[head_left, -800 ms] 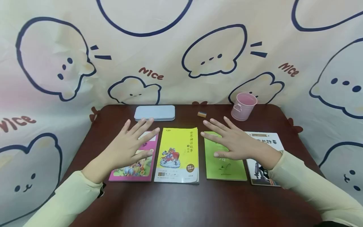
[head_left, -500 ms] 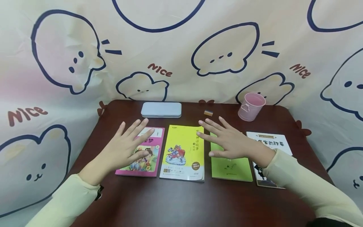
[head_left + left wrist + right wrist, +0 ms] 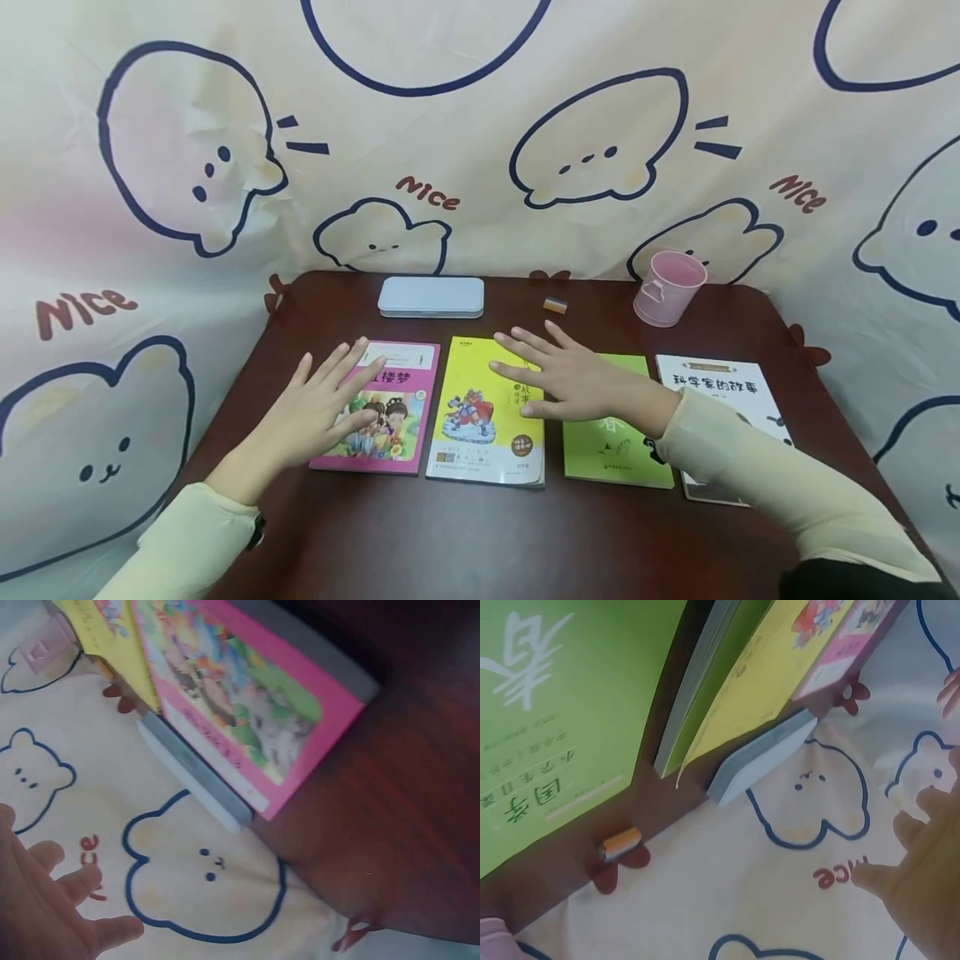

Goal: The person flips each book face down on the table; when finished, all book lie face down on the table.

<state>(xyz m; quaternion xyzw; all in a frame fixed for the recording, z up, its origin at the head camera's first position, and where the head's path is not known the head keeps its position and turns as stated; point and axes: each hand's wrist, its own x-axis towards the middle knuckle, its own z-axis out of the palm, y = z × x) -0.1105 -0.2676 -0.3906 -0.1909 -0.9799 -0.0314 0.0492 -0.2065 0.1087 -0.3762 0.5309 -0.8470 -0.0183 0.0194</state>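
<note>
In the head view my left hand (image 3: 318, 408) hovers with spread fingers over the left part of a pink book (image 3: 393, 429) whose cover shows cartoon figures. My right hand (image 3: 573, 379), fingers also spread, hangs above the right side of a yellow book (image 3: 472, 417) and the upper left of a green book (image 3: 615, 462). Neither hand holds anything. At the right end of the row lies a white book (image 3: 720, 392), partly hidden by the right sleeve. The right wrist view shows the green book's cover (image 3: 562, 712) up close; the left wrist view shows the pink book (image 3: 240, 697).
Behind the row, a pale blue flat case (image 3: 431, 297) lies at the back left of the dark brown table (image 3: 480, 542). A small eraser (image 3: 555, 306) and a pink bucket (image 3: 670, 290) are farther right. A printed cloth (image 3: 480, 150) surrounds the table's back and sides.
My right hand has moved left, from over the green book to partly over the yellow one. The left hand has shifted slightly left off the pink book. The head view has turned a little left.
</note>
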